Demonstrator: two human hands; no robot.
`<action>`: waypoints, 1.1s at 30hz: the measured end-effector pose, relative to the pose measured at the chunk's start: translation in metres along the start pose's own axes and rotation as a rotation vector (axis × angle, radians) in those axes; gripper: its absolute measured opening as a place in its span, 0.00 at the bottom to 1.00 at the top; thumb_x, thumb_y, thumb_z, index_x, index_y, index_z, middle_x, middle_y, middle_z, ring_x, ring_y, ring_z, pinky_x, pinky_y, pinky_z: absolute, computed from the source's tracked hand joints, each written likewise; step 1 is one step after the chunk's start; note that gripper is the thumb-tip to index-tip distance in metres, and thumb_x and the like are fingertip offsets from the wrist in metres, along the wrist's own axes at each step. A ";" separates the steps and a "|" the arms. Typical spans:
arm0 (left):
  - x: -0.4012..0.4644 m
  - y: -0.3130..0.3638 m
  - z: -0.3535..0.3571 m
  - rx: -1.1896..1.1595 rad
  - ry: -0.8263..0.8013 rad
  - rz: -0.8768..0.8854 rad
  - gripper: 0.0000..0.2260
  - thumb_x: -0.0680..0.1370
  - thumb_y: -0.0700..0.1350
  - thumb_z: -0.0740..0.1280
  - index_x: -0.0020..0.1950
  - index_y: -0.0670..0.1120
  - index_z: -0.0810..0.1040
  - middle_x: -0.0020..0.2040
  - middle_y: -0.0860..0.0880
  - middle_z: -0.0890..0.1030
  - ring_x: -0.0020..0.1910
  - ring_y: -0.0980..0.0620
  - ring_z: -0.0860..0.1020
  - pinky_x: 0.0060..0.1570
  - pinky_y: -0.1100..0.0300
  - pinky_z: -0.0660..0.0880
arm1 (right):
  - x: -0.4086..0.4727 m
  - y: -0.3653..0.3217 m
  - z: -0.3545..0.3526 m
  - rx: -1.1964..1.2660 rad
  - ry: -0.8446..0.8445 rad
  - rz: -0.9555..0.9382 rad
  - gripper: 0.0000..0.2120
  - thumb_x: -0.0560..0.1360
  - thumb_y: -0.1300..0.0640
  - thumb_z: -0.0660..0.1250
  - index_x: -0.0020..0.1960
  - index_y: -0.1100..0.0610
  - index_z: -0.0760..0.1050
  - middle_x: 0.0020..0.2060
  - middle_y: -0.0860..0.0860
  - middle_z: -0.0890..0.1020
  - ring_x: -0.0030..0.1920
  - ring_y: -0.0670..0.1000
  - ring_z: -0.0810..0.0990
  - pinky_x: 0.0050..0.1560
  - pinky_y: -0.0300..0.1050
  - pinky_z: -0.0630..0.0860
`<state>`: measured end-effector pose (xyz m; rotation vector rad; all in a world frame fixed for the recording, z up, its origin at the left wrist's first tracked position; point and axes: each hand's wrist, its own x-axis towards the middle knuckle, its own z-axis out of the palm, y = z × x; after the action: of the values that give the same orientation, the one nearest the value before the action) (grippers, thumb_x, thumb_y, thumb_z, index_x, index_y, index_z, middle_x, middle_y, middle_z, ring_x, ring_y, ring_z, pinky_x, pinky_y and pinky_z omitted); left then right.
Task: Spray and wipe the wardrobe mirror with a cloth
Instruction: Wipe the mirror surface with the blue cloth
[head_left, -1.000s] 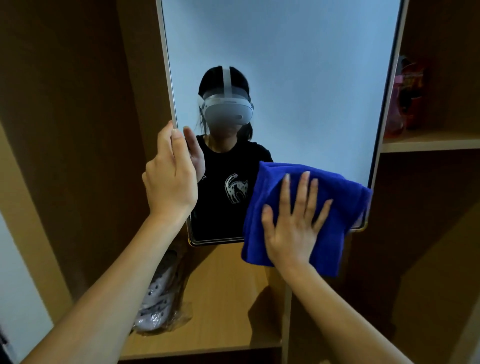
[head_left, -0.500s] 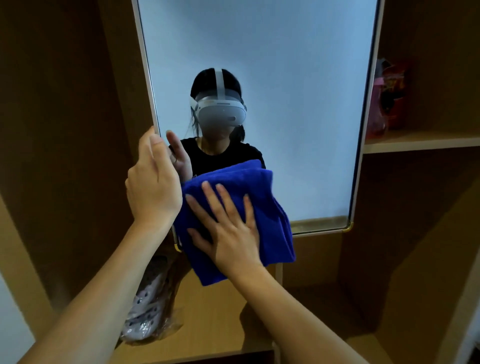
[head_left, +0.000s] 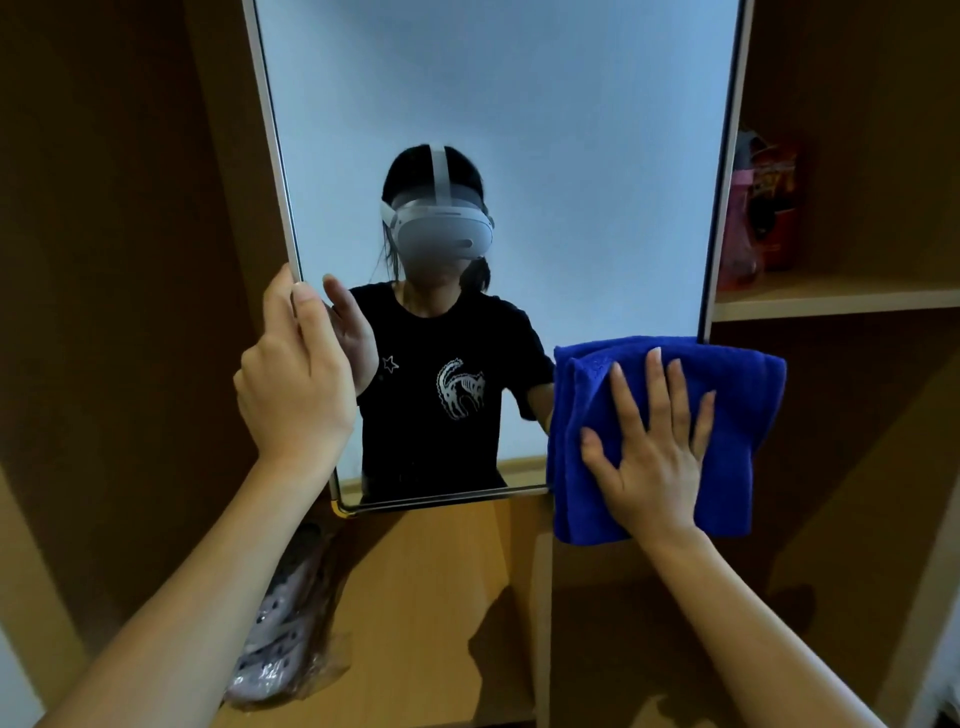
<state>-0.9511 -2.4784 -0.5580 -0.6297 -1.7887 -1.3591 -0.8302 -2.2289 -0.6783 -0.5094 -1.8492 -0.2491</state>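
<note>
While your left hand (head_left: 296, 384) curls its grip around the mirror's (head_left: 519, 156) left edge, your right hand (head_left: 649, 447), fingers spread, presses the blue cloth (head_left: 737, 415) flat against the lower right corner.

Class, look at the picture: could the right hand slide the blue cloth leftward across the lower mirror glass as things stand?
Probably yes. The right hand presses the blue cloth flat at the mirror bottom right corner; the glass leftward looks bare until the left hand gripping the left edge.

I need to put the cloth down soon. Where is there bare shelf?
The light wooden lower shelf is bare below the mirror's bottom edge, right of the bagged pale shoes. The upper right shelf is free beside the pink and red packets.
</note>
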 end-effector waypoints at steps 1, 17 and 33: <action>0.000 0.000 0.000 0.006 -0.001 0.001 0.21 0.84 0.52 0.48 0.72 0.45 0.68 0.55 0.43 0.83 0.54 0.40 0.80 0.53 0.51 0.74 | 0.006 -0.002 -0.002 0.007 0.003 -0.004 0.34 0.77 0.38 0.52 0.79 0.43 0.44 0.78 0.53 0.50 0.79 0.51 0.43 0.75 0.62 0.42; 0.005 -0.003 -0.019 -0.096 -0.066 -0.038 0.18 0.85 0.48 0.47 0.68 0.48 0.72 0.52 0.54 0.78 0.56 0.47 0.78 0.48 0.66 0.65 | 0.037 -0.043 -0.009 0.024 0.025 0.022 0.31 0.80 0.38 0.45 0.79 0.49 0.46 0.78 0.54 0.51 0.78 0.56 0.48 0.75 0.65 0.45; 0.004 0.000 -0.016 -0.101 -0.103 -0.048 0.19 0.85 0.46 0.46 0.68 0.45 0.71 0.50 0.57 0.73 0.43 0.69 0.66 0.41 0.87 0.56 | 0.015 -0.191 0.008 0.043 -0.160 -0.312 0.31 0.80 0.39 0.52 0.79 0.45 0.44 0.79 0.48 0.45 0.77 0.51 0.34 0.74 0.62 0.33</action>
<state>-0.9491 -2.4942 -0.5529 -0.7266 -1.8355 -1.4812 -0.9290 -2.3910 -0.6521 -0.2139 -2.0846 -0.3859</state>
